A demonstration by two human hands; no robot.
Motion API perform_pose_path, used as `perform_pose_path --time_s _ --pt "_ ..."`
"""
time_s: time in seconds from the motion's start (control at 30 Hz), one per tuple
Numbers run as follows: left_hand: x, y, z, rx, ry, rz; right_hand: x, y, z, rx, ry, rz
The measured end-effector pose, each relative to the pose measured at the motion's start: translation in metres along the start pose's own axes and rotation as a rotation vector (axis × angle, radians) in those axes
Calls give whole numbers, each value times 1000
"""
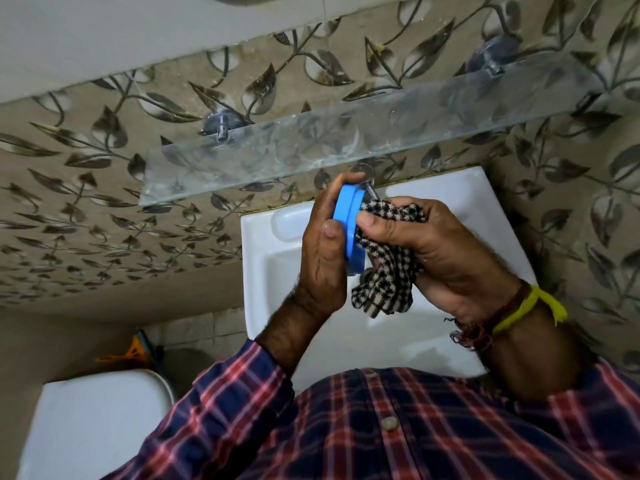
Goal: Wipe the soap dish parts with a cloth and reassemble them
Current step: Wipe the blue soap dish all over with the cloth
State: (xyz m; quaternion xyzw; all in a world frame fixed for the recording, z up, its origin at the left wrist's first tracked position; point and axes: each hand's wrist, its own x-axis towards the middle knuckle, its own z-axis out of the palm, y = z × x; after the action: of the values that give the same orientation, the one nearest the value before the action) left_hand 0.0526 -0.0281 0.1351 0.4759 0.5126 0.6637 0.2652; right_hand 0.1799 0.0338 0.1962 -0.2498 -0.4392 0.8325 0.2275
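My left hand [323, 251] grips a blue plastic soap dish [347, 223] on its edge, upright, above the white sink [273, 265]. My right hand [440, 254] holds a black-and-white checked cloth [384, 282] bunched up and pressed against the right face of the dish, thumb on the cloth. The cloth's loose end hangs below both hands. Whether the dish is one part or two parts together I cannot tell; its inner face is hidden by the cloth.
A glass shelf [346, 147] juts from the leaf-patterned tiled wall just above the hands. A chrome tap [370, 188] peeks out behind the dish. A white toilet cistern [93, 420] stands at the lower left, with orange items [131, 351] behind it.
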Motion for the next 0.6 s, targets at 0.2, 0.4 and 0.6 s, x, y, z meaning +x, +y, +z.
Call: perform_pose_path --time_s 0.2,0.4,0.6 --pt "0 4 -5 -10 1 -24 -2 4 0 -80 1 -18" --pt "2 9 -3 -124 15 -116 -6 11 9 -191 9 -143" --pt "12 19 4 -262 10 -235 -5 3 5 -344 -15 -252"
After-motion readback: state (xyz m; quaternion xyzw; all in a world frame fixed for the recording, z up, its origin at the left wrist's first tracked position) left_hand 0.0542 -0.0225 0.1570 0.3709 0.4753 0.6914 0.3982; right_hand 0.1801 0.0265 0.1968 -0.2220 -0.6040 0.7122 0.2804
